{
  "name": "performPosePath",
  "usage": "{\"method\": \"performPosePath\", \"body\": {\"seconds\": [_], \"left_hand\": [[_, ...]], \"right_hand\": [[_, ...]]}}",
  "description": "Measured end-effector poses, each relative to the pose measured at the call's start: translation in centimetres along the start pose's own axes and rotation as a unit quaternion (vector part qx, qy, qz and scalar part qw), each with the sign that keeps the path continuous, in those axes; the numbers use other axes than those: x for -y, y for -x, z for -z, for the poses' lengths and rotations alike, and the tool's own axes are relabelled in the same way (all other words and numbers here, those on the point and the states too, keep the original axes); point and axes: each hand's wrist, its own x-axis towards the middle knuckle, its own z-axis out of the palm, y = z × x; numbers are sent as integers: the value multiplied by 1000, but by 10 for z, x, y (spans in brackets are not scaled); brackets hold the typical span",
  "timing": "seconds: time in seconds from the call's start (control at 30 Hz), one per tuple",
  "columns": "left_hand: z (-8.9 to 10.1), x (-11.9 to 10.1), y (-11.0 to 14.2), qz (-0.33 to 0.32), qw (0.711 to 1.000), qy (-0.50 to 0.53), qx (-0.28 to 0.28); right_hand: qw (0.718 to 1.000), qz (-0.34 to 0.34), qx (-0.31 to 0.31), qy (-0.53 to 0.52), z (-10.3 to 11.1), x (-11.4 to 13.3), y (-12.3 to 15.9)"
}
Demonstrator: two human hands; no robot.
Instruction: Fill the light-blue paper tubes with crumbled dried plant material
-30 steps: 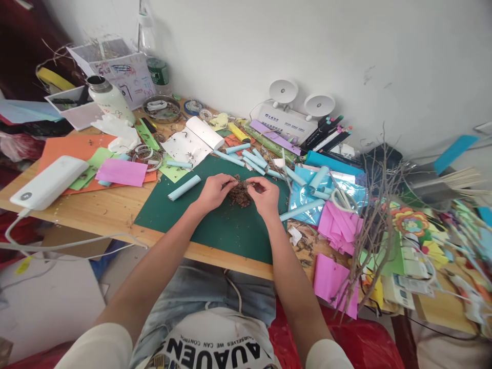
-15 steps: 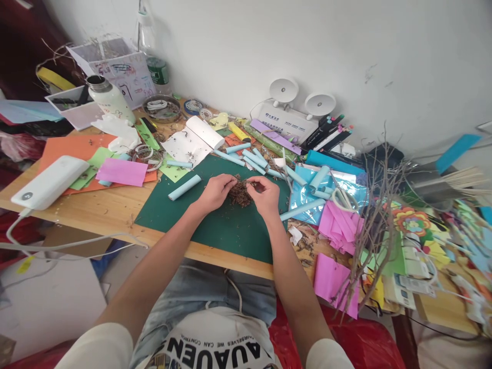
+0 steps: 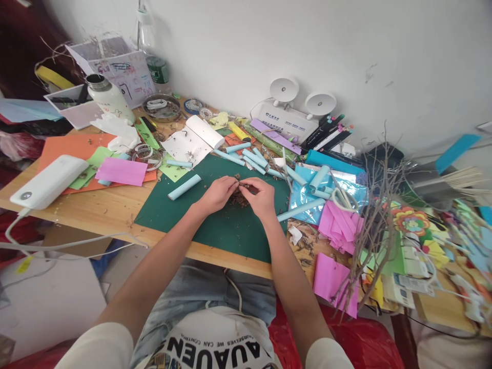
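Observation:
Over the dark green sheet point(image 3: 230, 236), both hands meet fingertip to fingertip above a small heap of brown, dry, crumbly plant bits point(image 3: 239, 199). My left hand point(image 3: 220, 195) is closed in a pinch on some of the bits. Opposite it, my right hand point(image 3: 262, 196) pinches at the same clump, thumb against fingers. Their fingers hide much of the heap. To the left, a pale blue paper tube point(image 3: 184, 187) lies alone on the green sheet. More blue paper tubes point(image 3: 255, 159) lie just behind the hands.
Scissors point(image 3: 344, 199) and pink paper point(image 3: 340, 225) lie to the right, beside upright bare twigs point(image 3: 378, 220). At the left are a white power bank point(image 3: 49, 182) with a cable, coloured paper and a white bottle point(image 3: 109, 97). A white twin-lamp unit point(image 3: 286, 120) stands against the wall.
My right hand has shifted left, so the fingertips of both hands now come together over the heap. More of the brown clump is covered than before.

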Motion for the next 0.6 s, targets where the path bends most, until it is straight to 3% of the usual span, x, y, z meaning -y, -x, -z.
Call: {"method": "performPosePath", "body": {"seconds": [0.17, 0.4, 0.6], "left_hand": [[-1, 1, 0, 4, 1000, -4, -3], [0, -4, 0, 4, 1000, -21, -1], [2, -2, 0, 11, 1000, -21, -18]], "right_hand": [[999, 17, -17, 22, 1, 2, 0], [999, 29, 5, 25, -2, 2, 1], [998, -38, -38, 15, 1, -3, 0]]}}
